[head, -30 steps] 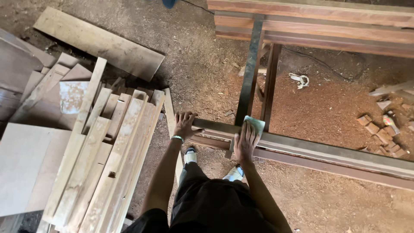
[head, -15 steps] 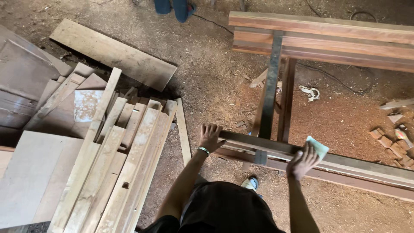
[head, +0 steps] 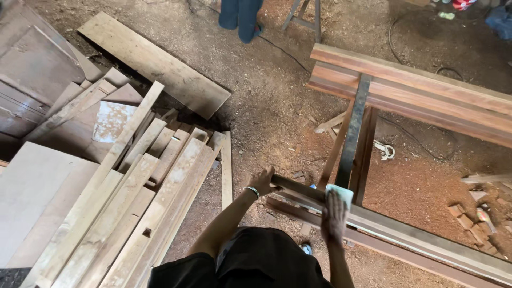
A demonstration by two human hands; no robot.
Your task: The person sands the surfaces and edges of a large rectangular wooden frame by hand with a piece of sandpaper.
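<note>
A long wooden beam (head: 405, 226) lies across a frame in front of me, running from the lower middle to the lower right. My left hand (head: 263, 182) grips its near end; a bracelet is on that wrist. My right hand (head: 334, 214) presses a pale green sheet of sandpaper (head: 341, 192) flat on the beam's top face, a little right of the left hand. A dark metal crossbar (head: 352, 136) runs from the beam up to a second set of reddish wooden beams (head: 421, 90) at the upper right.
A pile of pale planks (head: 133, 192) and boards lies on the left. A wide plank (head: 154, 64) lies on the sawdust floor above it. Another person's legs in blue trousers (head: 242, 16) stand at the top. Wood offcuts (head: 474, 210) lie at the right.
My right hand with the sandpaper has slid back left along the beam towards the left hand. The view has shifted, showing more of the floor and the other person's legs.
</note>
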